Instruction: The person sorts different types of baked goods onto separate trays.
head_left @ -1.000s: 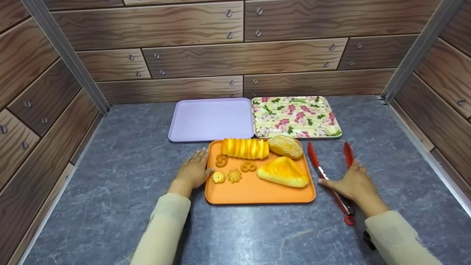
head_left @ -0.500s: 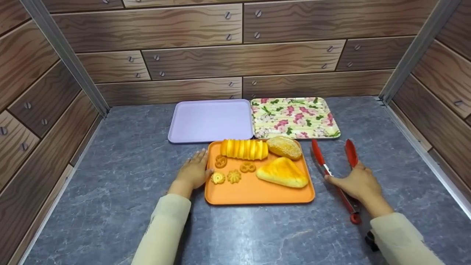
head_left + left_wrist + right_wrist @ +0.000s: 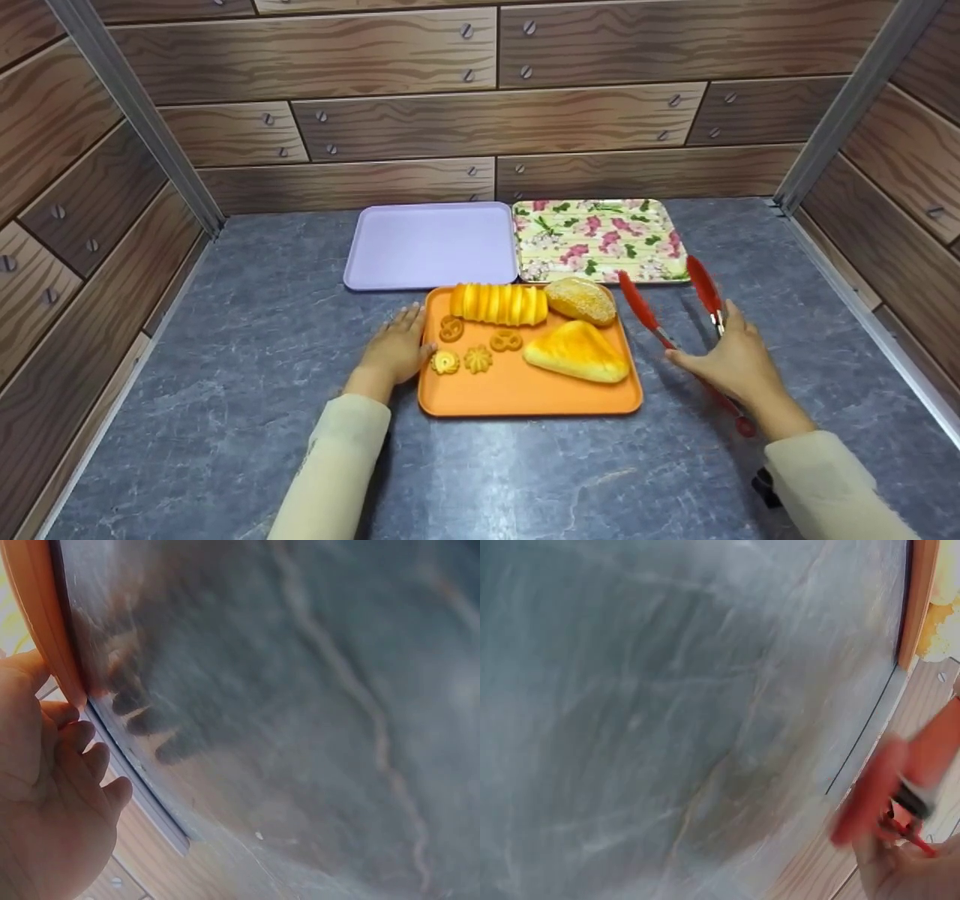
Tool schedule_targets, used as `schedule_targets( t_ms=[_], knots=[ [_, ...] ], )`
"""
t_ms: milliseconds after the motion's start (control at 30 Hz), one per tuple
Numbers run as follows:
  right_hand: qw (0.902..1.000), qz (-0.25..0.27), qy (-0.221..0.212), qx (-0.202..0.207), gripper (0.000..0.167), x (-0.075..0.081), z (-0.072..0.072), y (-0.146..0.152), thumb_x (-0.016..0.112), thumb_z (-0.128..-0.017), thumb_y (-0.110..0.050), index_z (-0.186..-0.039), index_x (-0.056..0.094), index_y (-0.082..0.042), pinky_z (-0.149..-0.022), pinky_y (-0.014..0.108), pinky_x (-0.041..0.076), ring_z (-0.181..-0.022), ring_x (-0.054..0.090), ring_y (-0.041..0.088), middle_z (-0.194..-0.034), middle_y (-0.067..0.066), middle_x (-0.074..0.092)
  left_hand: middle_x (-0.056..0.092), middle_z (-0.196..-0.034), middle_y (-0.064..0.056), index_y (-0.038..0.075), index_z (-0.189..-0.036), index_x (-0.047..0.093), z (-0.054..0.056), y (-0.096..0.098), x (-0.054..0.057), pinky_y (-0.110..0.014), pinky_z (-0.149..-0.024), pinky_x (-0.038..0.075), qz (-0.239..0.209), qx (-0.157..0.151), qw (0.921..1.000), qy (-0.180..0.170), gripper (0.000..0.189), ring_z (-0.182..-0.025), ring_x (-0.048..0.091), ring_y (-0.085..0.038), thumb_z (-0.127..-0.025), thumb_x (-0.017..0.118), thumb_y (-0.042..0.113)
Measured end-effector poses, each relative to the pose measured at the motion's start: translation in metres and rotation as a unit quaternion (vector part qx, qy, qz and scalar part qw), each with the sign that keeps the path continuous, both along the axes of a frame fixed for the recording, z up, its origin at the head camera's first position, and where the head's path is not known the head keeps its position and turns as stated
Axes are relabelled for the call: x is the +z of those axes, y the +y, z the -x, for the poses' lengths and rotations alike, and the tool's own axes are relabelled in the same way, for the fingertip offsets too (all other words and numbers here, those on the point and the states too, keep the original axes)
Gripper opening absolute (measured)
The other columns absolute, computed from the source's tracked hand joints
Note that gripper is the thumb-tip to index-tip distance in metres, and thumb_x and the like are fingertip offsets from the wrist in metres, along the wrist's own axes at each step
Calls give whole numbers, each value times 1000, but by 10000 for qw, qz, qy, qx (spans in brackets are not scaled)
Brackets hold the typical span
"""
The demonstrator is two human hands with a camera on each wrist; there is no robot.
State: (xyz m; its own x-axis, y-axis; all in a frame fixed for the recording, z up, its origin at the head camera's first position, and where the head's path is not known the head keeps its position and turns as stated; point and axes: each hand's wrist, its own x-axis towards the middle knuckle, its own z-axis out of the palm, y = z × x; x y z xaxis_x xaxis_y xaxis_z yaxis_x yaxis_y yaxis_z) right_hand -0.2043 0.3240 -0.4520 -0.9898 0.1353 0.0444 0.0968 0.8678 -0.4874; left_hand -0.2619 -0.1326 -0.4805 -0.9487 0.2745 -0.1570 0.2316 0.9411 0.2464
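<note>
An orange tray [image 3: 525, 397] lies on the grey table in the head view. It holds a ridged loaf [image 3: 499, 304], an oval seeded bun [image 3: 581, 300], a triangular bread [image 3: 576, 352] and several small cookies [image 3: 478, 358]. My left hand [image 3: 392, 351] rests at the tray's left edge, fingers extended on the table, thumb touching the rim; the left wrist view shows that thumb on the orange rim [image 3: 45, 622]. To the tray's right, my right hand [image 3: 739, 364] holds red-tipped tongs [image 3: 703, 283], their arms spread apart with nothing between them. The right wrist view shows the tongs [image 3: 870, 791] blurred.
Behind the orange tray lie a lilac tray [image 3: 431, 247] and a flowered tray [image 3: 600, 240], side by side. Wood-patterned walls [image 3: 390, 127] enclose the table [image 3: 225, 375] at the back and both sides.
My right hand has lifted the tongs; their tips moved forward and now overlap the flowered tray's front right corner in view. The left hand and the trays have stayed put.
</note>
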Motion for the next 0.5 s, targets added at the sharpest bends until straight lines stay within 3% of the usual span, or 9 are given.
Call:
schedule_targets(
  t_ms=[200,500],
  knots=[
    [9995,155,85,251,131,3,-1,-2,81,-67,-54,-145,4,16,-85,64,41,-90,60,45,-117,43,42,16,-157,-11,7,-153,17,0,-1,0,-46,-115,13,9,27,10000,-58,67,-143,11,-27,-101,43,40],
    [9984,227,293,432,112,4,-5,-1,82,-66,-55,-137,33,16,-83,60,42,-97,52,44,-98,26,56,17,-156,-13,5,-152,18,-1,-1,0,-47,-114,15,-52,-35,10000,38,67,-143,13,-29,-101,43,39]
  ],
)
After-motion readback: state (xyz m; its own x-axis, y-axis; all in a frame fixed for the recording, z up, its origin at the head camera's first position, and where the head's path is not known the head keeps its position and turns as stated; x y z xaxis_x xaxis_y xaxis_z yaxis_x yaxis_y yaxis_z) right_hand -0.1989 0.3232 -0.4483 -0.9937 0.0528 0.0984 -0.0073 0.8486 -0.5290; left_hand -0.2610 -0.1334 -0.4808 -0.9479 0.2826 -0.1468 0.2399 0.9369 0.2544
